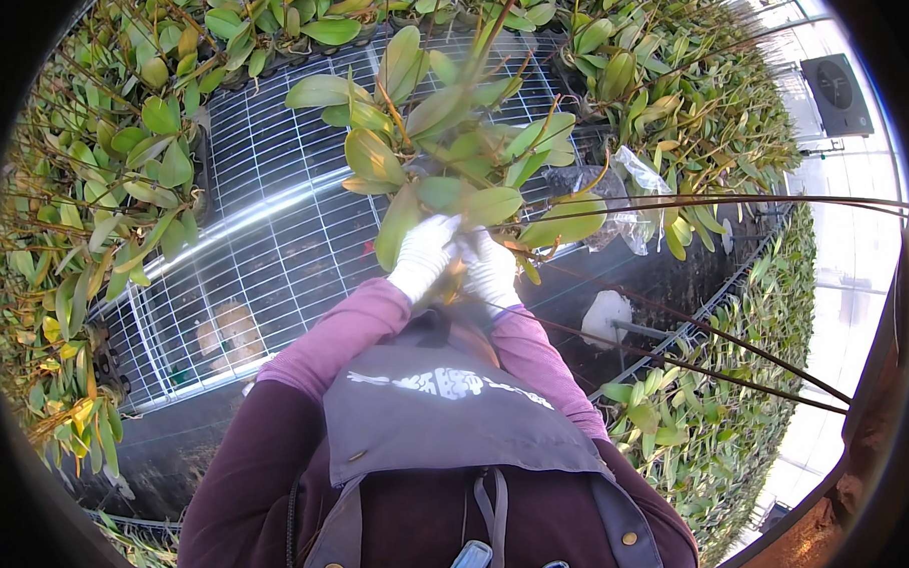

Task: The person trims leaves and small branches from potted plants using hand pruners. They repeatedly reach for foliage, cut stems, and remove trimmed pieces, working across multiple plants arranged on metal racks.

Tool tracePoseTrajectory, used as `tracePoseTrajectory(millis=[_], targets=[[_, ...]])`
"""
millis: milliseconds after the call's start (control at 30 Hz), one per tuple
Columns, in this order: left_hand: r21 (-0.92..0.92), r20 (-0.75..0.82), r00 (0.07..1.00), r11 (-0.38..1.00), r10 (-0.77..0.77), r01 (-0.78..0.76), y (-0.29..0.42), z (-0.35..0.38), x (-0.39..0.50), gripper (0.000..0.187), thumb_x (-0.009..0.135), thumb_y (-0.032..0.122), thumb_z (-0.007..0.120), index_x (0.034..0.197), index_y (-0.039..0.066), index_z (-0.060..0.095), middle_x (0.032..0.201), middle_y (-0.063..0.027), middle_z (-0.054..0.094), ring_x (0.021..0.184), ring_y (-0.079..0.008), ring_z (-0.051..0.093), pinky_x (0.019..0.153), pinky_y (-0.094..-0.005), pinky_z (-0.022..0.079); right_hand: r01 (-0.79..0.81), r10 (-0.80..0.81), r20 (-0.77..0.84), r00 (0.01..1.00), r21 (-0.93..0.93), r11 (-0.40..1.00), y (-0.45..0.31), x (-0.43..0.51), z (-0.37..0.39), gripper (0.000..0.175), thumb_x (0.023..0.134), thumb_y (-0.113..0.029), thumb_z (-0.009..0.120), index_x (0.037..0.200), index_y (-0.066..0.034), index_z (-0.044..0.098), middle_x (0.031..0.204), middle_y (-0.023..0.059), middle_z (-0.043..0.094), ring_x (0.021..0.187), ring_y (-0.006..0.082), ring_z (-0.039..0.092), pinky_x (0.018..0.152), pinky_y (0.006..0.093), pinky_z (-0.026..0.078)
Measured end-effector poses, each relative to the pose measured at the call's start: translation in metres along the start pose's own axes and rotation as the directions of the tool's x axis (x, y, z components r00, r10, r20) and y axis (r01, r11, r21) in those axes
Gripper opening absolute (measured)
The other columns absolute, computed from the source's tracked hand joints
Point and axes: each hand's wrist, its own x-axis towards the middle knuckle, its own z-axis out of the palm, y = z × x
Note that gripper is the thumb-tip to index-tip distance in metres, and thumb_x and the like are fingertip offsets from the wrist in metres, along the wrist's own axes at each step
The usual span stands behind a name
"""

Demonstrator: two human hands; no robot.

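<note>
Both hands wear white knitted gloves and meet close together in front of the chest. My left hand [425, 254] and my right hand [491, 266] are at the base of a leafy orchid plant [444, 163], whose broad green leaves spread above and around them. The fingertips are partly hidden by leaves and blur, so what each one grips cannot be told. Long thin brown stems [713, 199] stretch from near the plant towards the right. A crumpled clear plastic bag [642, 189] lies just right of the plant.
Below the plant is a wire mesh bench [277, 203]. Dense potted orchids [159, 146] stand at the left and back, with more at the right [678, 104]. A white lump [606, 318] sits by a metal post near the dark ground. A fan unit [836, 94] hangs at the upper right.
</note>
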Motion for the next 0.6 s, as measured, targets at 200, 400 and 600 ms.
tracePoseTrajectory(millis=[200,400,600], targets=[[-0.095,0.018,1.000,0.995,-0.004,0.006,0.000,-0.006,-0.003,0.052,0.079,0.004,0.065,0.130,0.013,0.060,0.117,-0.0162,0.062,0.105,-0.0361,0.061,0.092,-0.0403,0.051,-0.160,0.165,-0.003,0.986,0.239,0.958,-0.007,0.006,0.009,0.042,0.093,-0.016,0.063,0.135,-0.0207,0.058,0.102,0.0136,0.071,0.089,0.0312,0.069,0.079,0.0337,0.054],[-0.043,0.045,0.998,0.998,-0.050,0.052,-0.005,-0.030,0.000,0.034,0.083,0.007,0.065,0.117,0.011,0.068,0.106,-0.0156,0.067,0.097,-0.0353,0.065,0.088,-0.0408,0.053,-0.045,-0.006,0.203,0.979,0.248,0.968,-0.003,0.016,-0.023,0.030,0.092,-0.021,0.065,0.120,-0.0105,0.065,0.099,0.0062,0.067,0.089,0.0194,0.064,0.082,0.0274,0.051],[-0.073,-0.058,0.959,0.959,-0.278,0.273,-0.053,-0.064,0.019,0.024,0.087,0.007,0.066,0.111,0.007,0.068,0.099,-0.0142,0.070,0.086,-0.0260,0.070,0.080,-0.0329,0.056,-0.420,0.291,0.315,0.903,0.514,0.748,0.001,0.054,-0.038,0.029,0.096,-0.018,0.057,0.123,-0.0091,0.058,0.099,0.0030,0.062,0.079,0.0137,0.060,0.068,0.0290,0.052]])
